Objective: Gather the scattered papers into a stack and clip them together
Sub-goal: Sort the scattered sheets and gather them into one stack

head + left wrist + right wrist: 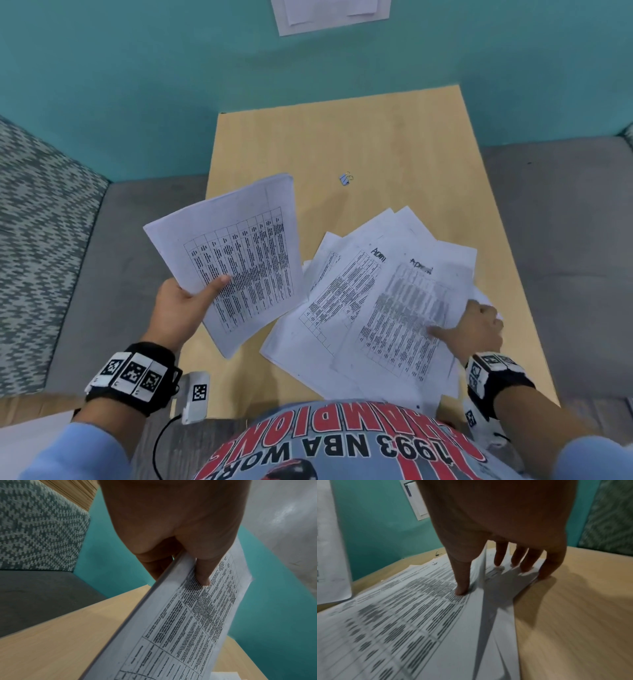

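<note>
Left hand (178, 308) grips a gathered sheaf of white printed sheets (236, 260); right hand (478, 330) pinches the top page of the loose white papers (376, 308) on the light wooden table (394, 137).

The sheaf is held off the table over its near left edge, thumb on top, fingers beneath. The right thumb presses the printed face while the fingers reach under the page's raised right edge. The loose papers lie fanned and overlapping at the table's near right. A small blue binder clip (346, 179) sits alone farther back, apart from both. A grey sofa (120, 240) flanks the table.
</note>
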`<action>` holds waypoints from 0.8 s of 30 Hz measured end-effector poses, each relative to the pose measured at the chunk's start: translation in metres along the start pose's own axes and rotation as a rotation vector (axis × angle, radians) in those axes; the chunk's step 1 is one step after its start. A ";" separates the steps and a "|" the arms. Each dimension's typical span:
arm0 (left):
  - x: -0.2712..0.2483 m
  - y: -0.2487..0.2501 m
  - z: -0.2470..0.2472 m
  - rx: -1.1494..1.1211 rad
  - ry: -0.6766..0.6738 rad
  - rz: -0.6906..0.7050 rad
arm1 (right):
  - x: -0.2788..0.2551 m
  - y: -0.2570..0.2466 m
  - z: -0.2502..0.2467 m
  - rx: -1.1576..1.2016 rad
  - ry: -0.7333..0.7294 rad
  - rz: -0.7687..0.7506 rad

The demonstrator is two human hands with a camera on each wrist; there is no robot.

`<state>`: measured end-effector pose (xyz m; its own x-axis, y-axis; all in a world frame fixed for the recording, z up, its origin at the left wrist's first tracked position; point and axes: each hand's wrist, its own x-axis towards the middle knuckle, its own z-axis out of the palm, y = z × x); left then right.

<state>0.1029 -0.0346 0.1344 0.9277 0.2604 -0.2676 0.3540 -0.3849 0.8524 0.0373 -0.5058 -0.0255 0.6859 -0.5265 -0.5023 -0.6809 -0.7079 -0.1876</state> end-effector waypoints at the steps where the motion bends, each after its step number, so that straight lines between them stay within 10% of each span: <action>1: -0.001 0.001 0.001 0.003 -0.010 0.002 | 0.002 -0.005 -0.002 -0.023 0.032 0.015; 10: 0.005 0.007 0.003 0.046 -0.018 0.028 | 0.025 -0.024 -0.022 -0.159 0.000 0.044; 24: 0.014 0.010 0.009 0.060 -0.025 0.027 | 0.020 0.028 -0.016 0.253 -0.009 -0.225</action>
<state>0.1199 -0.0426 0.1350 0.9392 0.2278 -0.2567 0.3349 -0.4438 0.8312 0.0362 -0.5431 -0.0275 0.8245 -0.3657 -0.4318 -0.5559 -0.6662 -0.4971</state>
